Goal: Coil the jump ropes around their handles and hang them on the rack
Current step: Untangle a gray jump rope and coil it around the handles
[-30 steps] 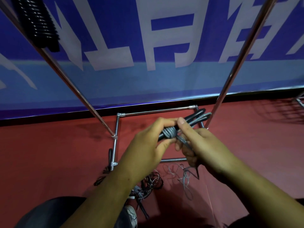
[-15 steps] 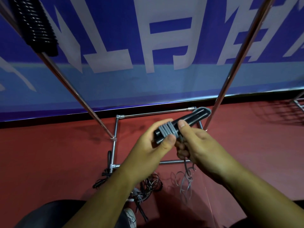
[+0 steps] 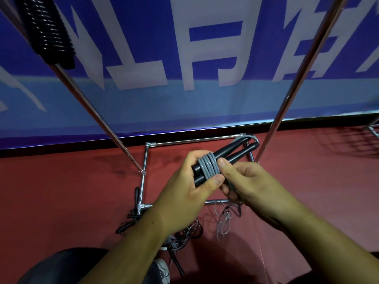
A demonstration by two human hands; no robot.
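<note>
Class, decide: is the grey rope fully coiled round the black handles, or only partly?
Only partly. Several turns of grey rope wrap the handles, but a loose length hangs below the right hand.

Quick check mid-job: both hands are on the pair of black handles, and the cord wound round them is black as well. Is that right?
Not quite. The cord wound round the black handles is grey, not black, as the head view shows. The rest stands: the left hand grips the handles and the right hand pinches the cord at the coil.
</note>
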